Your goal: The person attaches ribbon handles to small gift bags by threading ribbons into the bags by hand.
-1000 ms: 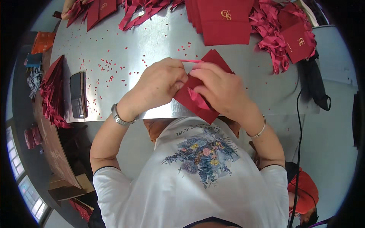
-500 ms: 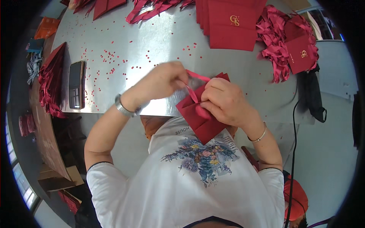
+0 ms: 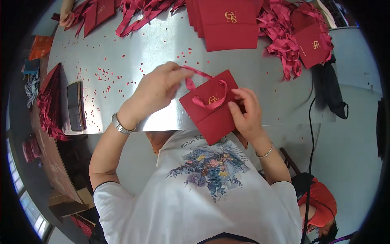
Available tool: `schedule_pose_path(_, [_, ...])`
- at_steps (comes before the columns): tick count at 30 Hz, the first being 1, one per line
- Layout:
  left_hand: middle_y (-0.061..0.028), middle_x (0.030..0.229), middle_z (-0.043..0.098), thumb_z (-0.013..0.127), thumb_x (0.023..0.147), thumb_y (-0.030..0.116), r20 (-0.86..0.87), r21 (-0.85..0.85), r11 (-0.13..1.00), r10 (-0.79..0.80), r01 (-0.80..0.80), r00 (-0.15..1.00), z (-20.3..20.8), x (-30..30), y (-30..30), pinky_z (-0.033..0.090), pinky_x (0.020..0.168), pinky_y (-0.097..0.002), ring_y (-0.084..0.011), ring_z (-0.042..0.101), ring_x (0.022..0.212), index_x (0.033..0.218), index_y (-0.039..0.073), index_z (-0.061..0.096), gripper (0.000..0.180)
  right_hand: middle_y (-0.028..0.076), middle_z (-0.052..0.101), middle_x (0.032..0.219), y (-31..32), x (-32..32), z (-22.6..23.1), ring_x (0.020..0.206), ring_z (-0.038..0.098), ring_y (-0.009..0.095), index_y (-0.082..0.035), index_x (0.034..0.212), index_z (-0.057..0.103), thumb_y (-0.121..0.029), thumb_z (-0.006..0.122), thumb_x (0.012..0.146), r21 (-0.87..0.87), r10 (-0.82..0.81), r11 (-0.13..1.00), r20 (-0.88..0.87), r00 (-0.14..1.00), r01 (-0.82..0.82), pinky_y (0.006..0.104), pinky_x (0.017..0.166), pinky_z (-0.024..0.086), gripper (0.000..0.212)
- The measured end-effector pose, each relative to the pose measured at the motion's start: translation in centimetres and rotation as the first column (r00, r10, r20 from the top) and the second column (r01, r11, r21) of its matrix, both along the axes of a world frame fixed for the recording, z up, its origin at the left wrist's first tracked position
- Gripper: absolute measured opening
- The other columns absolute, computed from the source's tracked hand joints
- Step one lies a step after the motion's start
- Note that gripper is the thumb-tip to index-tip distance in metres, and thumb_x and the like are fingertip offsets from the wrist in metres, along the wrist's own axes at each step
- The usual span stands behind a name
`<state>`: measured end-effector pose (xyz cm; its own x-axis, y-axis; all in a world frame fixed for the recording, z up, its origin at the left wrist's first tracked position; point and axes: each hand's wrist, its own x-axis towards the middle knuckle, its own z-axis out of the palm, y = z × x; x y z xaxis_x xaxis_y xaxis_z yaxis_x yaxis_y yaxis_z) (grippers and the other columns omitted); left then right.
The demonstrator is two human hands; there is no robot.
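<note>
A small dark-red paper bag (image 3: 211, 126) lies tilted at the table's front edge, its lower corner over my shirt. Its front carries a gold emblem and a pink-red ribbon handle (image 3: 224, 92) hanging in a loop. My left hand (image 3: 162, 83), slightly blurred, has its fingers closed on the second ribbon handle (image 3: 199, 72) at the far side of the bag. On the bag's right edge, my right hand (image 3: 248, 112) grips with thumb and curled fingers; some fingertips are hidden.
Stacked red bags (image 3: 231, 36) and a heap of ribboned bags (image 3: 284, 49) lie at the far right. A phone (image 3: 74, 105) and folded red bags (image 3: 49, 103) are at left. Red paper dots (image 3: 106, 75) dot the metal table (image 3: 134, 53). A black cable (image 3: 311, 154) hangs at right.
My right hand has let the near ribbon go and moved to the bag's right edge. The front ribbon now hangs loose over the emblem. The view has shifted a little.
</note>
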<state>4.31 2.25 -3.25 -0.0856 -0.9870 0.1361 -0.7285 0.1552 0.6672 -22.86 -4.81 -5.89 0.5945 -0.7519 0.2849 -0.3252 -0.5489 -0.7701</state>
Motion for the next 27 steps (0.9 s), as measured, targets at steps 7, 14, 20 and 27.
schedule_pose_path(7, [-0.0073,0.096,0.058,0.071,0.073,0.0,0.142,0.016,0.994,-0.106,0.104,0.984,-0.7,-0.6,-0.8,0.052,0.069,-0.0376,-0.0275,0.062,0.086,0.091,0.008,0.064,0.02,0.016,0.06,0.104,0.0,0.3,-0.5,0.093,0.057,0.034,-0.003,0.108,0.06,-0.01,0.071,0.079,-0.227,0.042,0.972,-0.119,0.992,-0.068,0.0416,0.083,0.047,0.031])
schedule_pose_path(14, [-0.0101,0.089,0.059,0.061,0.08,0.006,0.314,-0.104,0.937,0.349,-0.333,0.883,-1.4,1.1,-2.7,0.05,0.068,-0.0421,-0.031,0.061,0.087,0.084,0.007,0.061,0.004,0.011,0.058,0.098,-0.1,0.3,-0.6,0.091,0.056,0.03,-0.005,0.089,0.061,-0.011,0.072,0.078,-0.235,0.09,0.964,-0.158,0.983,-0.126,0.0408,0.08,0.046,0.017])
schedule_pose_path(20, [-0.0107,0.095,0.063,0.063,0.083,0.004,0.066,0.03,0.908,0.415,-0.418,0.907,-1.7,2.1,-2.7,0.05,0.073,-0.0365,-0.0293,0.063,0.091,0.095,0.007,0.067,0.013,0.01,0.058,0.097,-0.4,0.2,-0.6,0.091,0.056,0.029,-0.005,0.086,0.061,-0.011,0.073,0.078,-0.226,0.102,0.965,-0.156,0.982,-0.136,0.0397,0.082,0.046,0.015])
schedule_pose_path(27, [-0.0112,0.105,0.062,0.069,0.079,0.004,0.199,-0.247,0.96,0.186,-0.135,0.962,-1.6,-0.5,-4.2,0.051,0.079,-0.0391,-0.0308,0.059,0.096,0.101,0.011,0.07,0.024,0.009,0.057,0.099,-0.2,0.1,-0.6,0.091,0.056,0.028,-0.005,0.087,0.062,-0.011,0.072,0.078,-0.232,0.105,0.963,-0.157,0.982,-0.14,0.0393,0.082,0.046,0.015])
